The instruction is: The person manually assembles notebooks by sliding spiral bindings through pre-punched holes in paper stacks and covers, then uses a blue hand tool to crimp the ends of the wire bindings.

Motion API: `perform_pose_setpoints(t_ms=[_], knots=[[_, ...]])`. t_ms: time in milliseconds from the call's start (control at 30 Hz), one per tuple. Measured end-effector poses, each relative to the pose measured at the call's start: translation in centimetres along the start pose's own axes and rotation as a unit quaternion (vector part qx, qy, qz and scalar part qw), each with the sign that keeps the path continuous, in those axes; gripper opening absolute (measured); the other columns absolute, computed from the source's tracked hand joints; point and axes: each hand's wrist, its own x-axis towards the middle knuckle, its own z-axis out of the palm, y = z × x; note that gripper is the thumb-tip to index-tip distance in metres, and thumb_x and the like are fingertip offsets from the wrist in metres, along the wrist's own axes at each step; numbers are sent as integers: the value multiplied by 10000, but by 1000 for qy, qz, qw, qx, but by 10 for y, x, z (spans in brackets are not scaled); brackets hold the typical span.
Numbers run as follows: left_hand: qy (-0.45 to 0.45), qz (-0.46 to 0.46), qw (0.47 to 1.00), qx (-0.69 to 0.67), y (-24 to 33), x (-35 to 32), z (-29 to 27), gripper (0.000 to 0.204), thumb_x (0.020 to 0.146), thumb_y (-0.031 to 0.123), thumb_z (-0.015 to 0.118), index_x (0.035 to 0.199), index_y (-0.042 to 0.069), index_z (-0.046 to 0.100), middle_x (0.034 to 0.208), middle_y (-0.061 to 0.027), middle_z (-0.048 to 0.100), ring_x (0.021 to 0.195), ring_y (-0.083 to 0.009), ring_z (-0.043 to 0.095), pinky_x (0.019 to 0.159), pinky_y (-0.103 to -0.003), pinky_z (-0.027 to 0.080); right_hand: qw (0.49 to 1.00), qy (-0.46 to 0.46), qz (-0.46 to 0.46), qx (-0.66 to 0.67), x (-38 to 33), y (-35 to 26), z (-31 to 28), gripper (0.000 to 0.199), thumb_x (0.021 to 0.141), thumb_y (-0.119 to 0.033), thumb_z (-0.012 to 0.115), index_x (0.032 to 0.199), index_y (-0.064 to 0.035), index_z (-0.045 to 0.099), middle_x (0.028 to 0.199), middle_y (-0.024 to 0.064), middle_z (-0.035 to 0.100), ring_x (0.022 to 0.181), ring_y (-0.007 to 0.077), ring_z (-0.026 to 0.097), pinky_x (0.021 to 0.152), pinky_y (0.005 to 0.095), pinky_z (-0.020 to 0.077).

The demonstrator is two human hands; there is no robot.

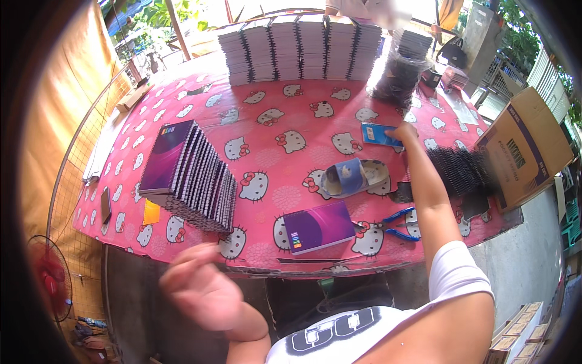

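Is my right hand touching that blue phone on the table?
Touching. The head view shows the right hand stretched out, its fingers resting on the edge of the blue phone, with no tablecloth showing between them.

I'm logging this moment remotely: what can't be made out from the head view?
- Left hand: motion-blurred, so its grip is unclear.
- Right hand on the blue card: fingers too small to judge the hold.
- Person behind the white stacks: cut off by the top edge.
- Black coils: blurred near the rim.
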Motion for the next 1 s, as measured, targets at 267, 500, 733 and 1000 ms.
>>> perform_pose_setpoints(t_ms=[267, 500, 733, 1000], knots=[[-78, -465, 882, -11, -67, -32, 81, 320, 901, 86, 606, 1200, 1, 533, 1127, -104, 602, 958, -137, 592, 866, -271, 452, 984, -74, 101, 127, 20, 25, 8, 516, 652, -285, 841, 1066, -29, 672, 1084, 163, 666, 1004, 272, 647, 846, 372, 502], [-28, -520, 854, -25, -82, -35, 75, 322, 912, 117, 592, 1214, 31, 521, 1181, -99, 578, 1002, -157, 593, 868, -280, 456, 955, 25, 16, 294, -10, 16, -15, 496, 684, -114, 801, 1104, 19, 574, 1016, 195, 656, 893, 299, 657, 765, 363, 516], [50, -457, 887, -41, -95, -25, 70, 585, 897, 197, 646, 1364, 4, 351, 1391, -168, 400, 1166, -216, 524, 956, -335, 439, 763, -94, -217, 601, -153, -59, -110, 344, 751, -11, 744, 994, -34, 501, 866, 55, 627, 766, 93, 598, 667, 242, 507], [64, -433, 899, -28, -81, -40, 64, 426, 836, 102, 709, 1189, -19, 502, 1047, -90, 649, 900, -174, 656, 660, -278, 576, 684, -178, -282, 648, -259, -82, -104, 403, 761, -69, 780, 971, -71, 435, 872, -5, 580, 771, 40, 531, 669, 213, 463]])
